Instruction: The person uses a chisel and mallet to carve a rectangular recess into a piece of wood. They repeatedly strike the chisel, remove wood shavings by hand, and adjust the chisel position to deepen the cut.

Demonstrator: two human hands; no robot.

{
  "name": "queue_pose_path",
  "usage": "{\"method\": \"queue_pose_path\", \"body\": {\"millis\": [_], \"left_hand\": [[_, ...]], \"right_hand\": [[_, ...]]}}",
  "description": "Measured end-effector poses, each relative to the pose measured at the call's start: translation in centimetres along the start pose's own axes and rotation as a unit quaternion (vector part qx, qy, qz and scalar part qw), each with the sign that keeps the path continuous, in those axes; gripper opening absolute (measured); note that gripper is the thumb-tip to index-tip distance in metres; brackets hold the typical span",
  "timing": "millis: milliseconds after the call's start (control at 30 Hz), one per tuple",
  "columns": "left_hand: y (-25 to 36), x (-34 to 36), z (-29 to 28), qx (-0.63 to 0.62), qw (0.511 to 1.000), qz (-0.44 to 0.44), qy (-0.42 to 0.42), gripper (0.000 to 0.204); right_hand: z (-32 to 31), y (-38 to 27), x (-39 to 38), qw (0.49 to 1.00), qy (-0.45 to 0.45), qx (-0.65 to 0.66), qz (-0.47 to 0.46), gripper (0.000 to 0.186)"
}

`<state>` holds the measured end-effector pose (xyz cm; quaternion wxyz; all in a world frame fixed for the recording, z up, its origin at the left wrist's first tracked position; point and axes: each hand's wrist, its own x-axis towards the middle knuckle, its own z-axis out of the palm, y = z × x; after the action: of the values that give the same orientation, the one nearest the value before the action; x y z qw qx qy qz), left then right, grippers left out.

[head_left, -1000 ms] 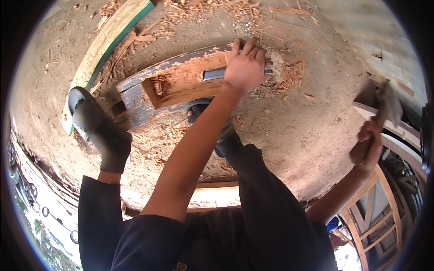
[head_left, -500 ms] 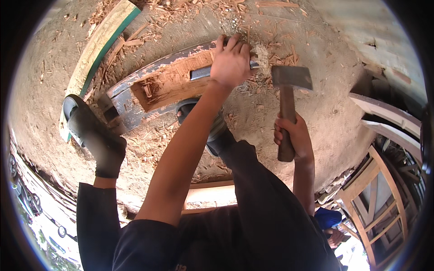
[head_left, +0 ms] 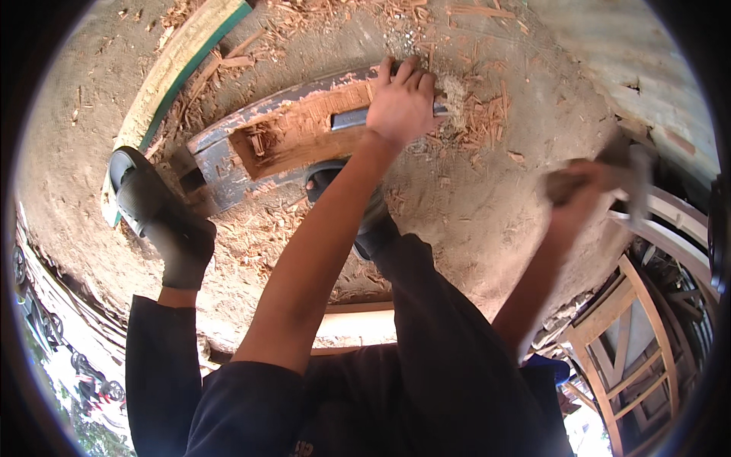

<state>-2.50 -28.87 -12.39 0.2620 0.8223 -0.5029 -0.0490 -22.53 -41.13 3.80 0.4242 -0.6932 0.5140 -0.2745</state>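
A curved, dark-painted wooden block [head_left: 217,171] with a long hollow cut into it lies on the ground. My left hand [head_left: 400,107] is closed over its right end, fingers hooked on the far edge. A flat metal bar, chisel-like [head_left: 349,119], passes under that palm; its blade end lies over the hollow and the other end pokes out on the right. Whether the palm also grips the bar is hidden. Out to the right, my right hand [head_left: 586,186] grips a hatchet by its wooden handle; the hatchet head [head_left: 640,186] is smeared by motion.
My sandalled left foot [head_left: 141,186] is beside the block's left end; my other foot [head_left: 365,217] is against its near side. A green-edged timber [head_left: 179,65] lies at the left. Wood chips [head_left: 483,114] litter the ground. Curved boards and a wooden frame [head_left: 601,335] stand at right.
My right hand has swung the hatchet up and to the right, away from the block. The left hand keeps its hold; the whole view has shifted slightly.
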Motion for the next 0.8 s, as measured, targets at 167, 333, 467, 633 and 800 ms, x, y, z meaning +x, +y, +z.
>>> {"method": "queue_pose_path", "body": {"millis": [167,333,467,633,800], "left_hand": [[-0.4,0.2,0.1,-0.040,0.999,0.008,0.001,0.041],[-0.3,-0.2,-0.3,-0.040,0.999,0.008,0.006,0.041],[-0.5,-0.1,-0.3,-0.081,0.995,0.045,0.040,0.041],[-0.9,-0.4,-1.1,-0.135,0.985,0.058,0.092,0.036],[-2.8,-1.4,-4.6,-0.164,0.976,-0.004,0.143,0.022]], "right_hand": [[6.6,-2.0,-6.8,0.877,-0.267,0.146,0.372,0.023],[6.4,-1.0,-7.3,0.849,-0.207,0.213,0.437,0.025],[4.6,3.8,-9.3,0.834,-0.173,0.243,0.465,0.024],[2.3,7.1,-12.3,0.805,-0.126,0.231,0.532,0.024],[2.4,6.3,-12.8,0.824,-0.132,0.181,0.521,0.021]]}}
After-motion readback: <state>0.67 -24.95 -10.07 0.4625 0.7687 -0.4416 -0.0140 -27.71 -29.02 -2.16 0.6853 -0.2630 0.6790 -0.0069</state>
